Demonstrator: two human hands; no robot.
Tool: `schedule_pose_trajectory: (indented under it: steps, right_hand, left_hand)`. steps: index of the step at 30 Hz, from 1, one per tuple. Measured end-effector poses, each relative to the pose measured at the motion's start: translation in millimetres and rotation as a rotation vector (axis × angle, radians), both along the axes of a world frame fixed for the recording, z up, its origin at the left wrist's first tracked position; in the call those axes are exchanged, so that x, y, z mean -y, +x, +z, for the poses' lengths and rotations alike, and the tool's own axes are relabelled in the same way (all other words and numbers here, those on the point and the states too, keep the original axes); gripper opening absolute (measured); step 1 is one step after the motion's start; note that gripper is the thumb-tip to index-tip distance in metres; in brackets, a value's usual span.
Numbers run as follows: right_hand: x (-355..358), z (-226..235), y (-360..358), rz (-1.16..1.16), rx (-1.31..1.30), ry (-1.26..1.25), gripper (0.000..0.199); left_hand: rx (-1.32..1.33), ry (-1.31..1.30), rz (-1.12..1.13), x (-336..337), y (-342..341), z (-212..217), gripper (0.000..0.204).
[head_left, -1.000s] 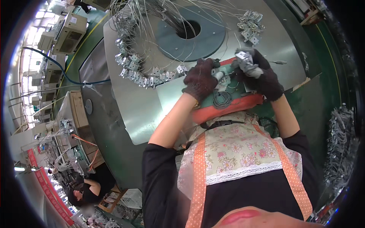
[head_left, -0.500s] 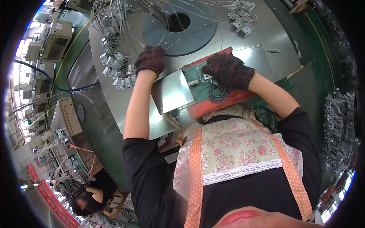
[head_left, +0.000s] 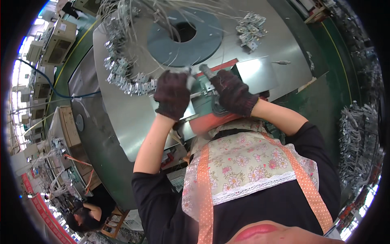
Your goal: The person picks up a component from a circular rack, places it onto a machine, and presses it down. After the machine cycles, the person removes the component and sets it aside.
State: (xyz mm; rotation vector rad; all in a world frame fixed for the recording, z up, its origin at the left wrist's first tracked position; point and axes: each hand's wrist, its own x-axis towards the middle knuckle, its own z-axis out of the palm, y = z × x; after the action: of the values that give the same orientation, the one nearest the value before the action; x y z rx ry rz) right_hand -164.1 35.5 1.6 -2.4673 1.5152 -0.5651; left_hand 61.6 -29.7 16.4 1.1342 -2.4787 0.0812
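Both my hands wear dark knit gloves over the near edge of a round grey metal table [head_left: 122, 122]. My left hand [head_left: 172, 97] is closed on a small metal part [head_left: 183, 72] with a pale wire, blurred by motion. Close beside it, my right hand [head_left: 233, 92] grips a dark cylindrical tool [head_left: 204, 70] whose tip points toward that part. Under the hands lie a red-edged fixture [head_left: 211, 122] and a flat metal plate [head_left: 256, 73].
A curved row of wired metal parts [head_left: 126, 79] lies left of my hands, and a smaller pile [head_left: 250, 28] sits far right. A blue-grey disc with a hole [head_left: 185, 40] marks the table's centre. Wire bundles [head_left: 357, 134] hang at right. Another person [head_left: 83, 215] works lower left.
My left hand reached out to the row of parts at the left, then came back to the centre with a part. My right hand shifted slightly left to meet it.
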Motion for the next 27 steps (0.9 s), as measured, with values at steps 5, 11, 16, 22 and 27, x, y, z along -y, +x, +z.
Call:
schedule_pose_trajectory:
  steps: [5,11,16,22,27]
  right_hand:
    - [10,-5,-7,0.093,-0.005,0.223,0.084]
    - [29,20,-57,0.322,0.283,0.07,0.053]
    - [72,23,-143,-0.14,0.093,-0.069,0.029]
    - [114,-46,-195,-0.213,0.0,0.063,0.047]
    - [107,-69,-204,-0.428,-0.183,-0.092,0.044]
  left_hand:
    - [0.242,0.329,-0.18,-22,-58,0,0.041]
    - [0.184,0.211,-0.164,-33,-63,-12,0.055]
    - [0.162,0.284,-0.029,-37,-64,-24,0.057]
    - [0.126,0.194,-0.032,-40,-70,-17,0.06]
    - [0.176,0.292,0.006,-37,-72,-10,0.059]
